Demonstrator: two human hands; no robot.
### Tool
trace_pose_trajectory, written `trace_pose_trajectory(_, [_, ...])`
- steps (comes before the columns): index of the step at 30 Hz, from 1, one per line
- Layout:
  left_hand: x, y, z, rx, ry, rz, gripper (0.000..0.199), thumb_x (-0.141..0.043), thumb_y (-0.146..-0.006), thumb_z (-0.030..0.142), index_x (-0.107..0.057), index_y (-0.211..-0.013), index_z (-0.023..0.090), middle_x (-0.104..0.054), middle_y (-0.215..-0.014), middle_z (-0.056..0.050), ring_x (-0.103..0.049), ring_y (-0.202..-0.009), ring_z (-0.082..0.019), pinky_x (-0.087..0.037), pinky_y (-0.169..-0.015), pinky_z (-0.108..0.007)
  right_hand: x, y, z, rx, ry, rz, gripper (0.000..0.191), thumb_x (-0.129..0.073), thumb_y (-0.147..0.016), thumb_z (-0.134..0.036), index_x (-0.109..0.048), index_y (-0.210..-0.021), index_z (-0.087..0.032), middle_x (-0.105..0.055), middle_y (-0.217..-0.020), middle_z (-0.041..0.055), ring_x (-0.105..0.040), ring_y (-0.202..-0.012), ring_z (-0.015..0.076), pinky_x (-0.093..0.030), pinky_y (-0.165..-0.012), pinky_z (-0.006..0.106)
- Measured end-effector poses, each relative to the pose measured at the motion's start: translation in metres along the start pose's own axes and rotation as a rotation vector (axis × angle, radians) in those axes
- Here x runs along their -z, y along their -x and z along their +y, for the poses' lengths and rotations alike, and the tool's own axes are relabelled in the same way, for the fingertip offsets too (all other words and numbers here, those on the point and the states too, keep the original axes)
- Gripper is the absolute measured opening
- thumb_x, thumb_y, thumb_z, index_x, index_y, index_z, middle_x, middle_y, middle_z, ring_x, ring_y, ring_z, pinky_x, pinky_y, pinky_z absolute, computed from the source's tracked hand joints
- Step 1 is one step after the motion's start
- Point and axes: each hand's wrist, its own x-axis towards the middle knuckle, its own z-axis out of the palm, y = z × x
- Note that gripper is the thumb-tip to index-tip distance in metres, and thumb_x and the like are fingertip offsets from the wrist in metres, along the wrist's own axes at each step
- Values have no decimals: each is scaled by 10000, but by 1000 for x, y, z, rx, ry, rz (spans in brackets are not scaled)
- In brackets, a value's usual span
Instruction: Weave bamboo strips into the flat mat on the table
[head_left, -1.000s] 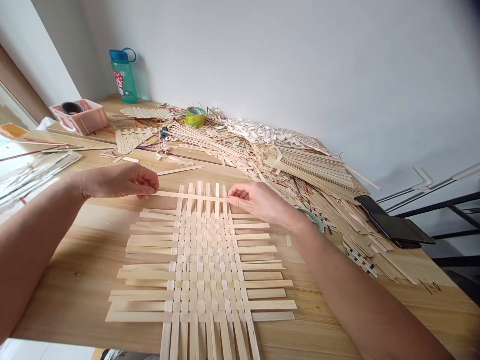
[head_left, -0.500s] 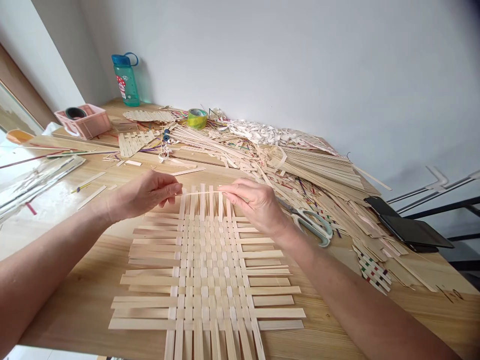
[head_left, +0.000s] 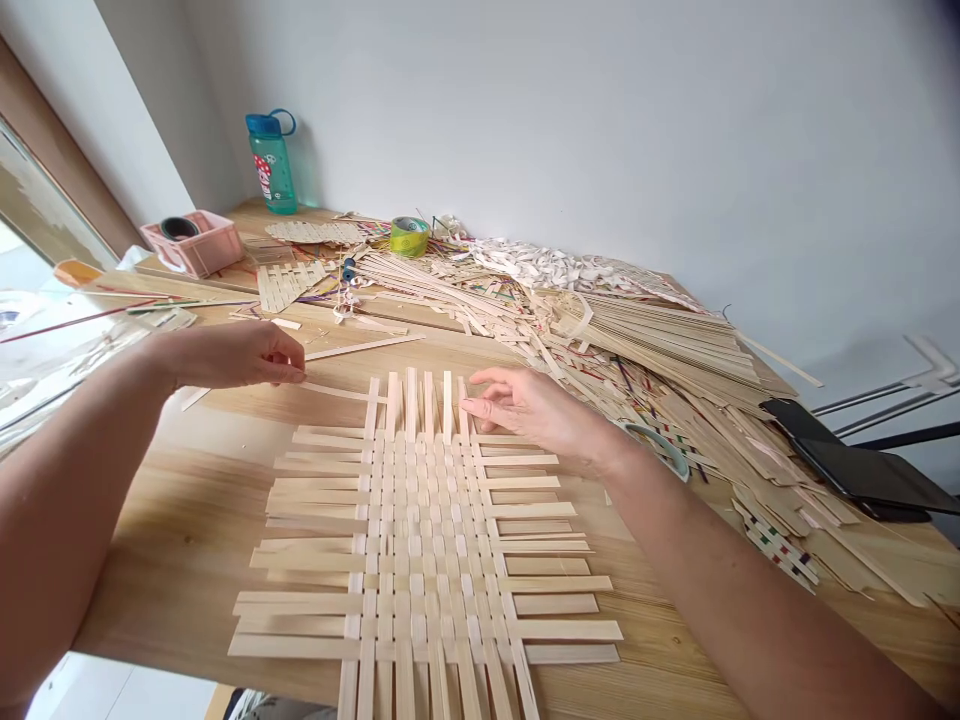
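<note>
A woven mat of pale flat strips [head_left: 427, 530] lies on the wooden table, loose strip ends sticking out on all sides. Left of its far edge, my left hand [head_left: 274, 352] pinches the end of a thin strip [head_left: 341, 392], which runs right over the leftmost upright strip end. My right hand [head_left: 499, 400] is at the mat's far right corner, thumb and fingers apart near the last upright ends, and I see nothing held in it.
Loose strips [head_left: 645, 335] pile along the wall with a tape roll [head_left: 409, 238]. A pink basket [head_left: 206, 247] and a bottle [head_left: 271, 175] stand back left. Scissors [head_left: 664, 447] lie partly behind my right arm; a phone [head_left: 862, 460] is at the right.
The strip that was stretched between both hands is now held only by my left hand, which moved left. My right hand has let go and opened. The view shifted slightly.
</note>
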Motion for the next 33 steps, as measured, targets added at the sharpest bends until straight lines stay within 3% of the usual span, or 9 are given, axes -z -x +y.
trace_pose_trajectory(4, [-10, -4, 14, -9, -17, -79, 277, -529, -855, 417, -638, -788, 170, -553, -724, 6, -434, -650, -131, -306, -579, -214, 0, -1, 0, -23, -83, -110, 517, -618, -932, -478, -561, -1333, -156, -754, -861, 61, -702, -812, 189, -468, -741, 298])
trace_pose_trajectory(9, [-26, -9, 33, -82, 36, -102, 291, -529, -889, 416, -599, -773, 158, -540, -701, 23, -396, -602, -100, -285, -544, -210, 0, 0, -3, -40, -100, -141, 518, -636, -925, -439, -545, -1343, -147, -737, -808, 41, -658, -761, 168, -431, -698, 282])
trace_pose_trajectory(14, [-46, -16, 46, -147, 331, -185, 363, -518, -918, 451, -580, -730, 147, -537, -671, 18, -427, -569, -87, -349, -537, -209, -1, -2, -1, -32, -192, -183, 549, -656, -915, -400, -506, -1365, -122, -689, -742, 14, -653, -727, 154, -459, -693, 270])
trace_pose_trajectory(17, [-55, -20, 49, -130, 515, -194, 318, -573, -891, 421, -613, -772, 129, -535, -669, 16, -418, -530, -73, -324, -488, -202, -2, -4, 3, -48, -293, -211, 553, -673, -900, -367, -493, -1363, -122, -661, -801, 11, -652, -670, 132, -487, -662, 264])
trace_pose_trajectory(23, [-58, -23, 54, -149, 803, -218, 333, -657, -837, 406, -520, -685, 144, -470, -584, 54, -358, -481, -45, -281, -450, -177, -1, -7, 13, -43, -383, -249, 623, -697, -875, -425, -470, -1372, -125, -625, -819, 12, -628, -668, 124, -490, -626, 254])
trace_pose_trajectory(29, [-46, -15, 55, -218, 862, -98, 322, -689, -827, 411, -550, -727, 139, -511, -617, 44, -403, -519, -51, -329, -472, -164, 12, -9, 25, 46, -359, -165, 693, -723, -816, -570, -540, -1340, -155, -624, -1220, 133, -636, -1054, 209, -527, -880, 316])
trace_pose_trajectory(33, [-41, -9, 56, -287, 832, -25, 311, -690, -845, 420, -586, -760, 139, -523, -592, 43, -404, -500, -55, -339, -463, -166, 21, -9, 23, 232, -546, -481, 606, -706, -851, -517, -592, -1311, -139, -631, -1292, 139, -605, -1201, 228, -439, -1084, 388])
